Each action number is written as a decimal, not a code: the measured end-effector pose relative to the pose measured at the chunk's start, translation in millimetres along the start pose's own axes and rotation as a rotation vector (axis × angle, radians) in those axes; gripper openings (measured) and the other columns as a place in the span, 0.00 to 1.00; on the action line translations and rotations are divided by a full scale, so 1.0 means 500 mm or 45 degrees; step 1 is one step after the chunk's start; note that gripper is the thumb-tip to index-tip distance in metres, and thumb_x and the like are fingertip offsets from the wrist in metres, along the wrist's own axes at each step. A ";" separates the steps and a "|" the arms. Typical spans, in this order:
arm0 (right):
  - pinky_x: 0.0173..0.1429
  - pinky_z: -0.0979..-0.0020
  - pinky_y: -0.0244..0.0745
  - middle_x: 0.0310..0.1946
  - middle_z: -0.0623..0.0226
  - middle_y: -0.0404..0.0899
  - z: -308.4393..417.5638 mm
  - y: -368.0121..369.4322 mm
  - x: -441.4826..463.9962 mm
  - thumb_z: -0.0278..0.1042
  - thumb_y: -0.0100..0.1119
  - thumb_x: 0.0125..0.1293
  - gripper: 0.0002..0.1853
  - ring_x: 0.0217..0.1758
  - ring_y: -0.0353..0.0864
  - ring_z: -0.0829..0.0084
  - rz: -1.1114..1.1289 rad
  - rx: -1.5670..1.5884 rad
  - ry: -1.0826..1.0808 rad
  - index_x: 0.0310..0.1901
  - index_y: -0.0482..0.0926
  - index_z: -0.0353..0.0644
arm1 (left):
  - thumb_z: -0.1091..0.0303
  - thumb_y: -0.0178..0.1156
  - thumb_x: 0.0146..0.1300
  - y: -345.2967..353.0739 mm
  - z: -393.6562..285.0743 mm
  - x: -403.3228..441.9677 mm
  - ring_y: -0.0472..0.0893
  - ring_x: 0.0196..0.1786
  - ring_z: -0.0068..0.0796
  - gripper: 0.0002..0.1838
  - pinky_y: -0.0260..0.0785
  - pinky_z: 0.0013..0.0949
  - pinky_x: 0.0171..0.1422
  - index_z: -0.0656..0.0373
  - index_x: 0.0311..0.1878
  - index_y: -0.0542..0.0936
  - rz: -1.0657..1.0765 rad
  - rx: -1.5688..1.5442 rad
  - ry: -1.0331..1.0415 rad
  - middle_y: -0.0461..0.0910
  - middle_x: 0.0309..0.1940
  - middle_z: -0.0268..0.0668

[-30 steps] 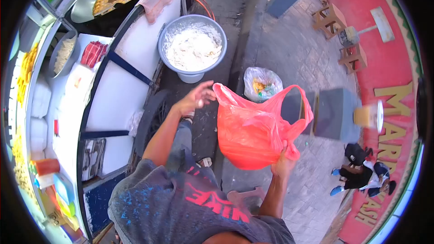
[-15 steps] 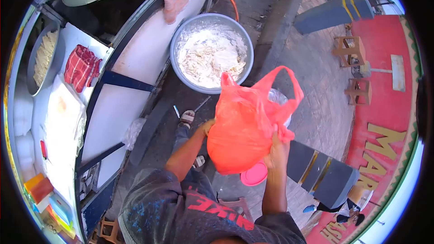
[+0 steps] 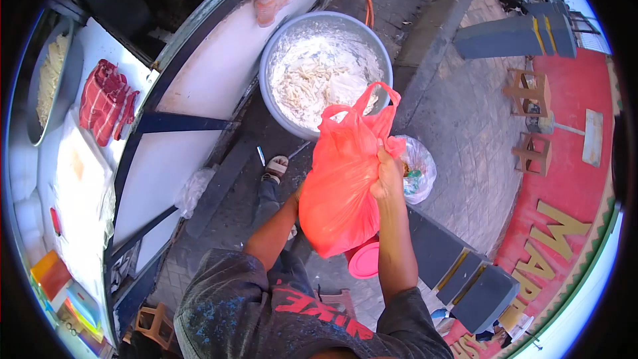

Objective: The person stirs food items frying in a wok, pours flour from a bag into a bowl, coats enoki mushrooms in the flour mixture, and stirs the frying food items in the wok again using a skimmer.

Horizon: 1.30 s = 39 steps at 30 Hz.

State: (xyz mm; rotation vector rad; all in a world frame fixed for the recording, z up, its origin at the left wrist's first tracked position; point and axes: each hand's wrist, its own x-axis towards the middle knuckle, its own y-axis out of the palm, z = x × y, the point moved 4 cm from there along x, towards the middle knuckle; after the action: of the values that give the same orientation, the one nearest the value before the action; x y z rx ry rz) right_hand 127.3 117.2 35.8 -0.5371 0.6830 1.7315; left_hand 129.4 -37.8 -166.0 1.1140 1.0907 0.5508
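Note:
A full red plastic bag (image 3: 339, 186) hangs in front of my body, its handles sticking up over the near rim of a grey-blue basin (image 3: 267, 86). My right hand (image 3: 387, 176) grips the bag's gathered upper right side. At the bag's left edge, my left hand (image 3: 300, 193) holds its side; the fingers are mostly hidden behind the plastic. What the bag contains cannot be seen. Inside the basin lie flour-coated pale strips (image 3: 309, 90) and loose white flour.
On the left, a cart counter (image 3: 83, 179) carries a red checked cloth (image 3: 106, 103) and a bowl (image 3: 65, 80) of pale strips. A clear bag of waste (image 3: 420, 166) and a pink lid (image 3: 364, 260) are to the right and below. Dark bench-like blocks (image 3: 458, 259) stand farther right.
The red bag has tilted and shifted slightly left, its handles now closer together. My right hand has moved up and left with it. The clear waste bag shows more, and the view has shifted.

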 end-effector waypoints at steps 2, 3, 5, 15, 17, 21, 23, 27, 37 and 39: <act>0.52 0.61 0.77 0.46 0.61 0.79 -0.002 0.008 0.012 0.33 0.50 0.69 0.12 0.47 0.80 0.67 0.021 -0.031 0.031 0.49 0.75 0.37 | 0.46 0.67 0.52 -0.002 -0.010 0.002 0.72 0.61 0.35 0.44 0.67 0.43 0.64 0.56 0.68 0.60 -0.003 -0.009 0.004 0.69 0.61 0.40; 0.52 0.60 0.78 0.46 0.60 0.79 -0.003 0.013 0.017 0.33 0.49 0.69 0.12 0.47 0.80 0.66 0.033 -0.046 0.047 0.49 0.75 0.37 | 0.46 0.67 0.52 -0.004 -0.012 0.001 0.72 0.61 0.35 0.44 0.67 0.43 0.64 0.56 0.67 0.60 -0.003 -0.014 0.006 0.69 0.61 0.40; 0.53 0.61 0.77 0.47 0.60 0.79 -0.006 0.020 0.025 0.33 0.48 0.70 0.12 0.48 0.80 0.66 0.043 0.013 0.109 0.50 0.74 0.37 | 0.46 0.67 0.53 -0.007 -0.016 -0.002 0.72 0.61 0.35 0.44 0.67 0.43 0.64 0.56 0.67 0.60 -0.007 -0.028 0.010 0.69 0.61 0.40; 0.55 0.61 0.76 0.49 0.62 0.79 -0.037 0.041 0.090 0.35 0.47 0.71 0.14 0.50 0.79 0.65 0.149 0.131 0.098 0.53 0.73 0.39 | 0.46 0.66 0.53 -0.024 -0.016 -0.029 0.72 0.61 0.35 0.43 0.67 0.43 0.64 0.56 0.67 0.61 -0.033 -0.090 0.032 0.70 0.61 0.40; 0.55 0.61 0.76 0.49 0.61 0.79 -0.030 0.042 0.088 0.35 0.47 0.71 0.14 0.50 0.79 0.65 0.103 0.111 0.107 0.53 0.73 0.38 | 0.46 0.66 0.54 -0.020 -0.023 -0.025 0.72 0.61 0.35 0.42 0.67 0.43 0.64 0.56 0.67 0.61 -0.031 -0.090 0.032 0.70 0.61 0.40; 0.56 0.60 0.75 0.49 0.61 0.78 -0.021 0.036 0.090 0.35 0.47 0.70 0.14 0.51 0.79 0.64 0.085 0.122 0.132 0.52 0.73 0.38 | 0.46 0.65 0.54 -0.016 -0.024 -0.020 0.72 0.60 0.35 0.42 0.67 0.43 0.64 0.56 0.67 0.61 -0.030 -0.107 0.030 0.70 0.61 0.41; 0.56 0.59 0.75 0.49 0.60 0.78 -0.013 0.033 0.086 0.35 0.47 0.70 0.14 0.52 0.79 0.64 0.058 0.089 0.120 0.52 0.73 0.38 | 0.46 0.65 0.54 -0.013 -0.023 -0.016 0.72 0.60 0.35 0.42 0.67 0.43 0.64 0.57 0.67 0.61 -0.026 -0.112 0.030 0.70 0.60 0.41; 0.57 0.58 0.74 0.50 0.60 0.78 -0.003 0.016 0.087 0.35 0.45 0.71 0.14 0.52 0.78 0.63 0.047 0.127 0.093 0.52 0.73 0.38 | 0.46 0.65 0.54 0.008 -0.028 0.003 0.73 0.60 0.35 0.41 0.67 0.43 0.64 0.57 0.66 0.62 -0.012 -0.125 0.029 0.70 0.60 0.41; 0.56 0.58 0.75 0.50 0.60 0.78 0.008 0.013 0.091 0.34 0.44 0.70 0.14 0.52 0.78 0.63 0.062 0.123 0.146 0.52 0.73 0.38 | 0.46 0.64 0.55 0.067 -0.065 0.060 0.73 0.60 0.35 0.40 0.67 0.43 0.63 0.57 0.66 0.62 0.032 -0.120 0.041 0.71 0.60 0.41; 0.56 0.59 0.75 0.50 0.60 0.78 0.007 0.017 0.091 0.34 0.46 0.70 0.14 0.52 0.79 0.64 0.069 0.121 0.143 0.53 0.73 0.38 | 0.46 0.64 0.55 0.059 -0.060 0.050 0.73 0.60 0.35 0.40 0.67 0.43 0.63 0.57 0.66 0.62 0.024 -0.128 0.035 0.71 0.60 0.41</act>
State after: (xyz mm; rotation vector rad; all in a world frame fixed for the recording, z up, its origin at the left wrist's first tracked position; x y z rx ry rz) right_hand 107.7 150.0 9.3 -0.5572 0.8627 1.7194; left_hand 116.8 6.8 -150.8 1.0323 1.0654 0.6307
